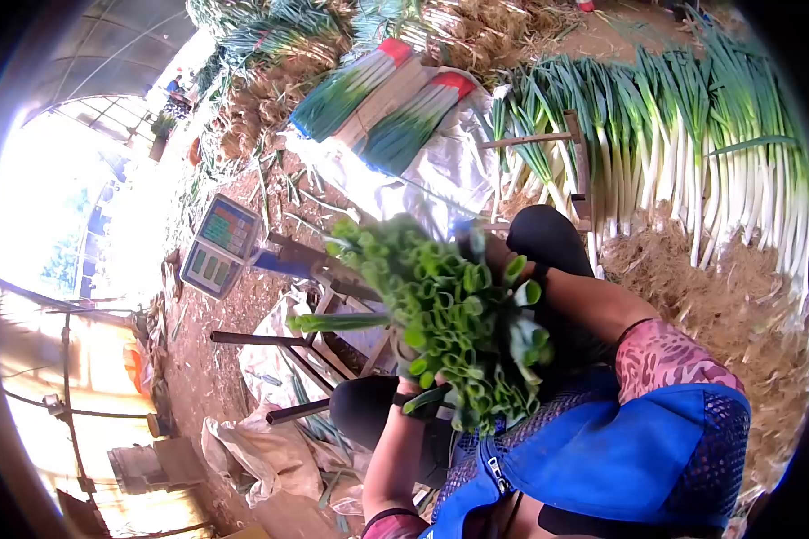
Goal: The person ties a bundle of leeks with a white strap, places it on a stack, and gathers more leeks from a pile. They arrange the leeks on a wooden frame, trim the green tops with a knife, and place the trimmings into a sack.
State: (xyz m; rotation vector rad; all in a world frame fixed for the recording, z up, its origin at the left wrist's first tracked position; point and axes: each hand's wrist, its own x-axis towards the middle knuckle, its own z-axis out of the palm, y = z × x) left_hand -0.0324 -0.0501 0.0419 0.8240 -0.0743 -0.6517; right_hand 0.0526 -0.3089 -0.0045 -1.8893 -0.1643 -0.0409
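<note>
A thick bunch of green onions (458, 332) fills the middle of the view, its hollow cut green ends turned up towards me. My left hand (412, 382) grips the lower left side of the bunch, its fingers mostly hidden behind the leaves. At the upper right side my right hand (490, 254) holds the same bunch; it looks dark and partly covered. One longer green leaf (337, 321) sticks out to the left. The bunch is between my knees, above a metal frame (310, 346).
A digital scale display (220, 244) stands at left. Two bundles of green onions with red bands (413, 121) lie on white sacking (449, 166). Rows of long green onions (665, 153) with rooted ends fill the right. A crumpled sack (265, 454) lies at lower left. A distant person (175, 90) is at upper left.
</note>
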